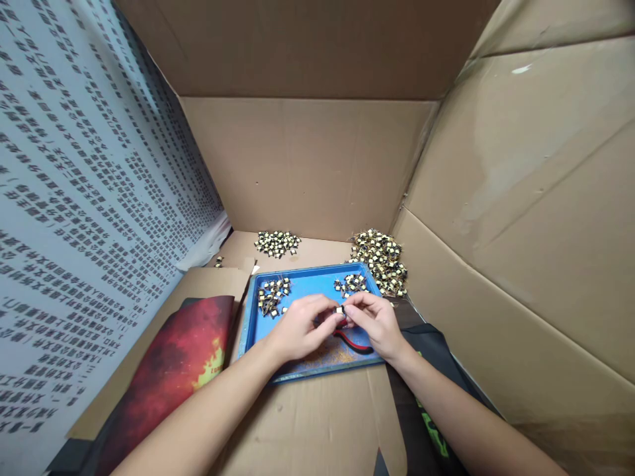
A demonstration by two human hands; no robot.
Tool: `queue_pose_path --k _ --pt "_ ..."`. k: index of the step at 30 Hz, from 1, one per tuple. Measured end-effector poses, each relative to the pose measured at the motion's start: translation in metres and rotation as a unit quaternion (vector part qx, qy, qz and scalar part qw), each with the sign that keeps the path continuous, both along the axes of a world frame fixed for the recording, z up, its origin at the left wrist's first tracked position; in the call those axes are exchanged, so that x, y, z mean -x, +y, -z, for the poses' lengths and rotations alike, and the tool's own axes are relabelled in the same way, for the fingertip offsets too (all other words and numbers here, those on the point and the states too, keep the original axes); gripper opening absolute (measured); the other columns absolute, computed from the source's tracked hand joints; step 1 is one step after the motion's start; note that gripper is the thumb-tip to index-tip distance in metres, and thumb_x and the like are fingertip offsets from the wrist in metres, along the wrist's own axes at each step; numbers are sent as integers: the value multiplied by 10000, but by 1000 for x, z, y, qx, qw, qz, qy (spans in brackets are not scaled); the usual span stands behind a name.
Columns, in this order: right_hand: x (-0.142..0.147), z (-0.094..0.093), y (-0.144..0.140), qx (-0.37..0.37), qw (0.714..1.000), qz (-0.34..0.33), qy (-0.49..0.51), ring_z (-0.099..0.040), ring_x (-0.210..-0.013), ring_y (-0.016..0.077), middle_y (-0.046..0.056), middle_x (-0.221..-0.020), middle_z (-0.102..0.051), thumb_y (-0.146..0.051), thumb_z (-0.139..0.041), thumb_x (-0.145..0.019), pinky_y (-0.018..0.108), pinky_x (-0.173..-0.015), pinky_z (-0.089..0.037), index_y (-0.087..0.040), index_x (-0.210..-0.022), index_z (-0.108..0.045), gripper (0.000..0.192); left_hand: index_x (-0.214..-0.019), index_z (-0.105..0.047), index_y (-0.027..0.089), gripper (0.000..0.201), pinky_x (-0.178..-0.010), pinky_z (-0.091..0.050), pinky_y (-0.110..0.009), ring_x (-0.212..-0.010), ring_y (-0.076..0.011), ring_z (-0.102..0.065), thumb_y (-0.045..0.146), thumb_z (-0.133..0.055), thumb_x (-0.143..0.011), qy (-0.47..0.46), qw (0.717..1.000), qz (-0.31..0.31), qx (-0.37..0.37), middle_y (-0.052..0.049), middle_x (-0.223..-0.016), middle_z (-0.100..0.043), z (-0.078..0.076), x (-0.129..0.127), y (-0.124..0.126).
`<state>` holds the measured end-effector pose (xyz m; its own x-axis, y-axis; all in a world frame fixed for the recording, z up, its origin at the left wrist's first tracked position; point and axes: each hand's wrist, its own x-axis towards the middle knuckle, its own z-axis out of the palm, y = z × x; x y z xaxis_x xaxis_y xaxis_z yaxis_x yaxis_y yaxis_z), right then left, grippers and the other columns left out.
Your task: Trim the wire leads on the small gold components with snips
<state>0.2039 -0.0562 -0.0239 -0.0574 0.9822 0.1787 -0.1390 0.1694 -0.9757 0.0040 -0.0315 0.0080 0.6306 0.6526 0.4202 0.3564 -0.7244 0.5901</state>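
I pinched one small part [340, 309] in both grips, left hand [297, 327] and right hand [378, 322], over the blue tray [317, 283] so scraps fell inside.

Soft even light, sharp centre, wide-angle stretch at edges

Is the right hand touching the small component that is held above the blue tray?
Touching. In the head view, the right hand pinches the small component with its fingertips, and the left hand meets it from the other side, above the blue tray.
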Motion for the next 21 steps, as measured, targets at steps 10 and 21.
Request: queue_pose_path --k 10,21 --pt "3 -2 -2 -50 996 30 -73 -625 -595 145 23 -694 -684 -482 -719 -894 253 -588 -532 -183 -814 -713 310 -892 -670 167 257 -704 -438 -276 -718 -157 -578 324 -523 -1033 9 1000 7 -9 -36 -784 -665 1 -1 0" --pt "3 -2 -1 -44 996 22 -80 -617 -606 146 20 -695 -677 -499 -727 -878 257 -599 -527 -183 -801 -708 326 -840 -647 170 262 -685 -434 -267 -694 -151 -575 314 -522 -1020 6 1000 7 -11 -31 -755 -660 0 -1 0"
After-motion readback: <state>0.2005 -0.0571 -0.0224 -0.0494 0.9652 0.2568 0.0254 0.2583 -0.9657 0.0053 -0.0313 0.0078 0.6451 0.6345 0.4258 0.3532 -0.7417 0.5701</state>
